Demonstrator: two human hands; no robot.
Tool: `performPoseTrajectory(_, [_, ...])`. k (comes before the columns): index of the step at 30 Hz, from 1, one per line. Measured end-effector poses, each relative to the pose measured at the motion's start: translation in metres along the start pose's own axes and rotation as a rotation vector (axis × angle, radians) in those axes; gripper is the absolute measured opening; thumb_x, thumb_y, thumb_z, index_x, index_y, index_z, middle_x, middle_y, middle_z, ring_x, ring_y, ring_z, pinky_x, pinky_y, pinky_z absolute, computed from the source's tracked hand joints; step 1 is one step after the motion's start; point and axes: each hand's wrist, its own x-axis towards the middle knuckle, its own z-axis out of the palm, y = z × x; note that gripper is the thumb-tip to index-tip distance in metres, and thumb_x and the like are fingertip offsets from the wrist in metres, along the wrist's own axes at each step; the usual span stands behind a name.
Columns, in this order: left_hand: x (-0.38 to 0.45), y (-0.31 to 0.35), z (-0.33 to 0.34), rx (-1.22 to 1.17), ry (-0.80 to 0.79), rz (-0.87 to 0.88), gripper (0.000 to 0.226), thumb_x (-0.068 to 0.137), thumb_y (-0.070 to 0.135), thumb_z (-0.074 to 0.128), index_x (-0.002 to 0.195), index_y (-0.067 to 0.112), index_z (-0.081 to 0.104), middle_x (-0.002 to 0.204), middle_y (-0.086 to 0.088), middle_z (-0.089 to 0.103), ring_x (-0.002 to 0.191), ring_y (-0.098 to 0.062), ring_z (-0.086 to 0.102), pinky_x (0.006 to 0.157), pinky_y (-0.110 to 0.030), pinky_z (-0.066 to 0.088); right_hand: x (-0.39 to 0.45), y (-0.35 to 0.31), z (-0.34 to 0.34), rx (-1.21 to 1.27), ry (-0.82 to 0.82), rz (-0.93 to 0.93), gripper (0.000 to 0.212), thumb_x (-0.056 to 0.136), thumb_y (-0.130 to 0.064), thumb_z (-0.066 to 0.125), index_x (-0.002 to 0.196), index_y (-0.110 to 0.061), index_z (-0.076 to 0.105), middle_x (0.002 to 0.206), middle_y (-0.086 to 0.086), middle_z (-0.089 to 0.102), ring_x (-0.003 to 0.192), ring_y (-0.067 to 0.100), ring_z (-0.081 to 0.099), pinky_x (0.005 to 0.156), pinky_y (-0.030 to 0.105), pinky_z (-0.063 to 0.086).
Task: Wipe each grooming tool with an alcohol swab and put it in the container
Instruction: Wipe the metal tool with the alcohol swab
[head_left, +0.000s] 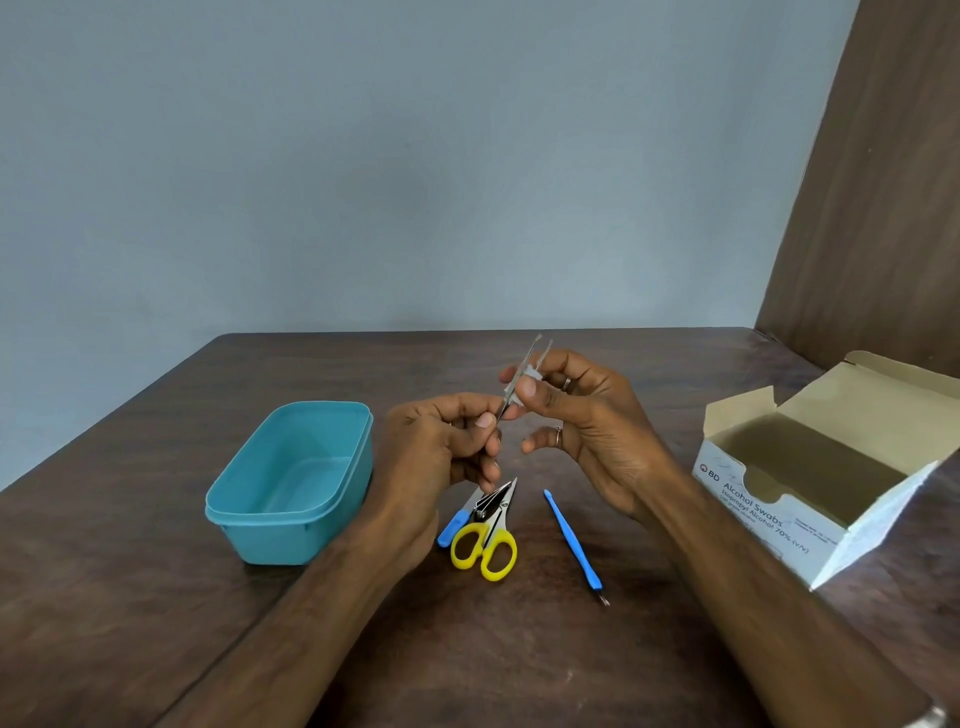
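Note:
My left hand (441, 447) pinches the lower end of a thin metal grooming tool (521, 373) that points up and away over the table's middle. My right hand (587, 415) presses a small white alcohol swab (531, 375) around the tool's shaft between thumb and fingers. The teal plastic container (293, 480) stands empty to the left of my hands. On the table below my hands lie yellow-handled scissors (485, 540), a blue-handled tool (453, 529) partly under them, and a long blue cuticle pusher (574, 545).
An open white box of alcohol swabs (826, 478) sits at the right edge of the dark wooden table (156, 597). A grey wall stands behind the table and a brown panel rises at the far right.

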Motion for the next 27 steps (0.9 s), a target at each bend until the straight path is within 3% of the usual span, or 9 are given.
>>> performPoseTrajectory(8, [0.0, -0.002, -0.001, -0.046, -0.049, -0.038, 0.029, 0.094, -0.007, 0.045, 0.095, 0.003, 0.072, 0.064, -0.008, 0.058, 0.051, -0.018, 0.056, 0.05, -0.029, 0.051, 0.001, -0.002, 0.003, 0.051, 0.083, -0.041, 0.021, 0.067, -0.012, 0.079, 0.086, -0.013, 0.07, 0.076, 0.007, 0.068, 0.059, 0.019, 0.058, 0.053, 0.034, 0.054])
performPoseTrajectory(13, [0.0, -0.003, -0.001, -0.039, -0.056, -0.011, 0.023, 0.096, 0.002, 0.051, 0.107, 0.003, 0.071, 0.072, -0.013, 0.066, 0.056, -0.022, 0.062, 0.053, -0.031, 0.053, 0.0, -0.003, 0.004, 0.078, 0.109, -0.049, 0.011, 0.065, -0.012, 0.079, 0.068, -0.02, 0.071, 0.069, 0.002, 0.068, 0.058, 0.016, 0.06, 0.05, 0.031, 0.054])
performPoseTrajectory(19, [-0.001, -0.006, 0.005, 0.154, 0.006, 0.159, 0.016, 0.094, 0.007, 0.059, 0.103, 0.011, 0.072, 0.076, -0.016, 0.072, 0.058, -0.022, 0.065, 0.054, -0.027, 0.057, 0.0, -0.003, 0.002, 0.058, 0.163, -0.018, 0.019, 0.065, -0.014, 0.08, 0.08, -0.009, 0.068, 0.071, 0.004, 0.07, 0.066, 0.019, 0.066, 0.055, 0.032, 0.058])
performPoseTrajectory(27, [0.002, -0.011, 0.005, 0.232, 0.09, 0.212, 0.018, 0.092, 0.006, 0.062, 0.095, 0.021, 0.072, 0.073, -0.007, 0.074, 0.06, -0.022, 0.069, 0.058, -0.031, 0.06, 0.001, -0.003, 0.003, 0.069, 0.219, 0.015, 0.018, 0.071, -0.009, 0.077, 0.087, -0.007, 0.071, 0.074, 0.006, 0.074, 0.067, 0.02, 0.072, 0.056, 0.033, 0.061])
